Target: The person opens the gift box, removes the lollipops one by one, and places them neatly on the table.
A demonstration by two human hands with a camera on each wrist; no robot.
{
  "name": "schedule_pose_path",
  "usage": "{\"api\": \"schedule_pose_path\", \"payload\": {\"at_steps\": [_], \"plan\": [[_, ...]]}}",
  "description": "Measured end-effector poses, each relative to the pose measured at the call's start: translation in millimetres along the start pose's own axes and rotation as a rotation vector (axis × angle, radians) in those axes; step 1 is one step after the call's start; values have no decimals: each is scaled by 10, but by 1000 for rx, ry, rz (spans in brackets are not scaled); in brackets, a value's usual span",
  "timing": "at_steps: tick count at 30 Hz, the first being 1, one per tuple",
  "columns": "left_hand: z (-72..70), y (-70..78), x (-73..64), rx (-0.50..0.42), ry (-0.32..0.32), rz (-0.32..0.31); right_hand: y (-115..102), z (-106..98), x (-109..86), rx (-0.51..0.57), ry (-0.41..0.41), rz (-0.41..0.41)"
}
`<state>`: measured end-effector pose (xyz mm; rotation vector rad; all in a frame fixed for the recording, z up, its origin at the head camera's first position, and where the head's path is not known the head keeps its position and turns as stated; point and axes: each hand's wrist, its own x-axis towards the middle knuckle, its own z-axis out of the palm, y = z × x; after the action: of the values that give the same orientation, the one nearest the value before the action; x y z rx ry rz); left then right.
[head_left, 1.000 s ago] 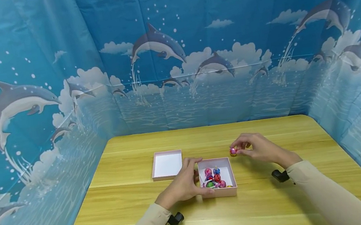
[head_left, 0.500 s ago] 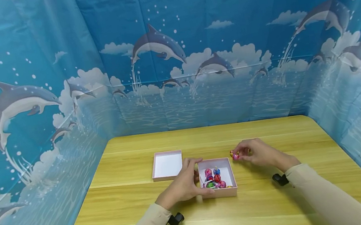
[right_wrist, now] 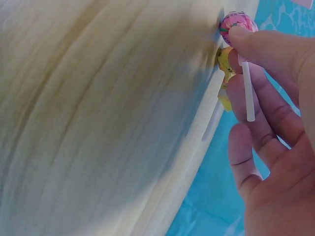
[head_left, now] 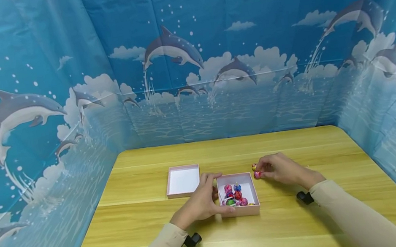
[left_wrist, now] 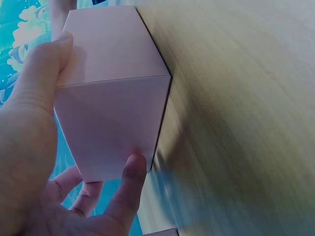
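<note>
My left hand (head_left: 203,201) grips the left side of an open pink box (head_left: 241,211), thumb on its near wall and fingers at the far side. Several wrapped lollipops (head_left: 238,195) in pink, red, blue and green lie inside. Right of the box, my right hand (head_left: 281,169) pinches a pink-wrapped lollipop (right_wrist: 237,19) between thumb and fingers, its white stick (right_wrist: 248,93) pointing back toward the palm. A yellow-wrapped lollipop (right_wrist: 224,61) lies on the table right beside it, partly hidden by the fingers.
A shallow pink lid with a white inside (head_left: 183,180) lies left of the box, behind my left hand. The wooden table (head_left: 154,241) is bordered by a blue dolphin-print curtain (head_left: 196,115) at the back and sides.
My right hand has brought the pink lollipop down and slightly toward me, so the yellow one now shows behind it. My left hand and the box have stayed put.
</note>
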<state>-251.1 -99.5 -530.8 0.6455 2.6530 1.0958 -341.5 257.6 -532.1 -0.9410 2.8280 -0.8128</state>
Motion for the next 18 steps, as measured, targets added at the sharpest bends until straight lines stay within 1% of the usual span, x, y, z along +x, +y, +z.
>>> {"api": "schedule_pose_path", "payload": {"at_steps": [6, 11, 18], "plan": [[0, -10, 18, 1, 3, -2, -5, -4, 8, -7, 19, 12], [-4, -5, 18, 2, 7, -2, -5, 7, 14, -36, 41, 13], [6, -20, 10, 6, -1, 4, -3, 12, 16, -55, 47, 24]]}}
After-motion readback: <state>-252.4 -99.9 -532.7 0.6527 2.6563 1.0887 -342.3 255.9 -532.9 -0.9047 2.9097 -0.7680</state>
